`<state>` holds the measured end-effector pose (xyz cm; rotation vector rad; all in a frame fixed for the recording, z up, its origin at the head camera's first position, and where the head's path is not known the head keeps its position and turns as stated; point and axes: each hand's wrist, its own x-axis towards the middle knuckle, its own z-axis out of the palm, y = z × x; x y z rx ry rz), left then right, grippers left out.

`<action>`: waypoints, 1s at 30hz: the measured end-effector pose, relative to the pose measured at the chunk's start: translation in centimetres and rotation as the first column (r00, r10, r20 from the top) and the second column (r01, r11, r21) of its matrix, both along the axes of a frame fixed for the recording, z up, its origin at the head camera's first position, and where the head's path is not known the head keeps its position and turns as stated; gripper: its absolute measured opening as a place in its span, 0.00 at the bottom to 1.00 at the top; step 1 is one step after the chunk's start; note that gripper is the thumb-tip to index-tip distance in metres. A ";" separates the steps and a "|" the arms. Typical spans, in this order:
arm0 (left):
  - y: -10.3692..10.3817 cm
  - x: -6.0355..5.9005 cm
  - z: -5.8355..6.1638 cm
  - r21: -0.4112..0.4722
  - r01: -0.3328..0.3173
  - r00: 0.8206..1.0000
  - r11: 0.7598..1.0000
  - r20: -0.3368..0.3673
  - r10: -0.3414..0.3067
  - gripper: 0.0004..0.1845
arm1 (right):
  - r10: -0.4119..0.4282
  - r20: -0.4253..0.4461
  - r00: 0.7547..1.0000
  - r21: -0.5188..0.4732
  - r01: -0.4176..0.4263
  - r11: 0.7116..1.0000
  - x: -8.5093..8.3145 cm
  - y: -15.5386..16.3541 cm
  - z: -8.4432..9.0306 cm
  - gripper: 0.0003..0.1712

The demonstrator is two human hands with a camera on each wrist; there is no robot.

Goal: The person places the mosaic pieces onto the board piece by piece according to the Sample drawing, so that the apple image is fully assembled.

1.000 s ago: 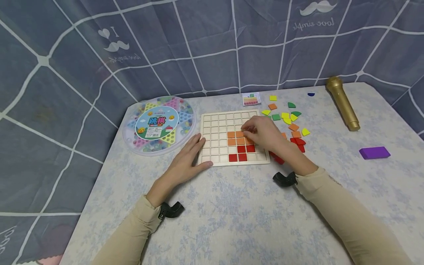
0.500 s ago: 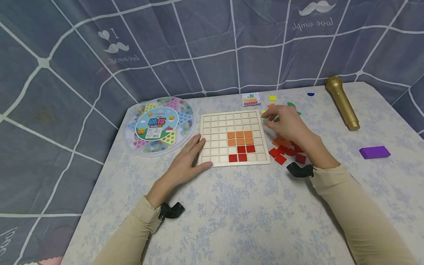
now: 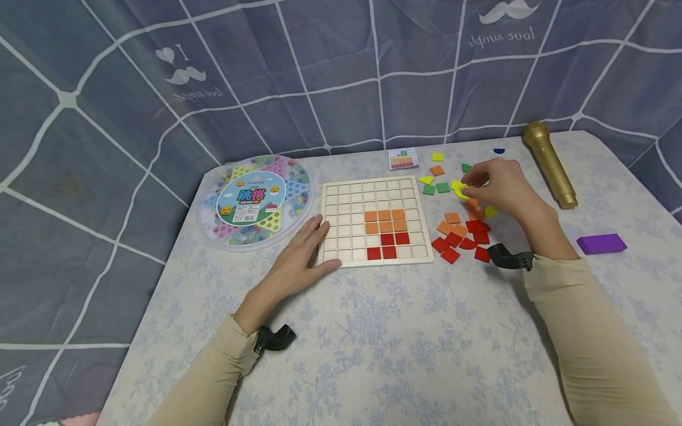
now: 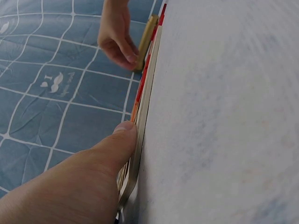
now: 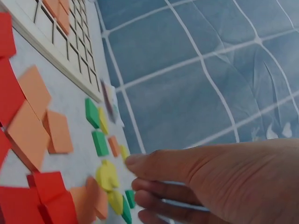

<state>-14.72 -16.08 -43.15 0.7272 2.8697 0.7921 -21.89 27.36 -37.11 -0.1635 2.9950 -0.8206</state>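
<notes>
The board [image 3: 377, 220], a pale wooden grid, lies flat on the counter [image 3: 373, 343], with orange tiles [image 3: 385, 220] in two rows near its middle and red tiles [image 3: 388, 245] in the two rows nearer the person. The left hand [image 3: 298, 260] lies flat at the board's left edge, fingers [image 3: 314, 232] straight and spread along the frame, thumb pressed against the near left corner; it holds nothing. The right hand [image 3: 498, 186] is right of the board, over the loose pieces, its fingers [image 5: 154, 182] bent together at a yellow piece [image 3: 459, 188]; whether they already pinch it cannot be told. Just right of the board lie loose red squares [image 3: 460, 242] and orange squares [image 3: 450, 223], and beyond them green pieces [image 3: 436, 189]. A small card [image 3: 403, 159] lies behind the board's far right corner. A round game box [image 3: 254, 201] sits left of the board, just beside it. A gold microphone [image 3: 549, 164] and a purple block [image 3: 602, 244] lie well right of the board.
</notes>
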 end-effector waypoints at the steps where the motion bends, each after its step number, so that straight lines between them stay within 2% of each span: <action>1: 0.0 0.0 0.0 0.001 0.001 1.000 1.000 0.000 -0.001 0.49 | -0.002 0.006 1.000 0.008 0.002 1.000 0.0 0.3 -0.1 0.18; 8: 0.0 -0.1 -0.1 -0.005 0.003 1.000 1.000 -0.001 -0.003 0.49 | -0.019 0.102 0.995 0.026 0.016 1.000 -0.2 1.5 -0.7 0.16; 13: 0.0 -0.2 0.0 -0.003 -0.001 1.000 1.000 0.006 0.001 0.49 | -0.034 0.124 0.992 0.029 0.031 0.999 -0.4 1.1 -0.9 0.17; 21: 0.1 -0.2 0.1 -0.004 0.001 1.000 1.000 0.000 -0.001 0.49 | -0.031 0.120 0.992 0.055 0.024 0.998 -0.6 0.8 -1.3 0.16; 30: 0.1 -0.1 0.0 -0.010 -0.005 1.000 1.000 0.009 0.005 0.49 | 0.035 0.066 0.997 0.062 -0.039 0.997 -0.2 -0.1 0.0 0.17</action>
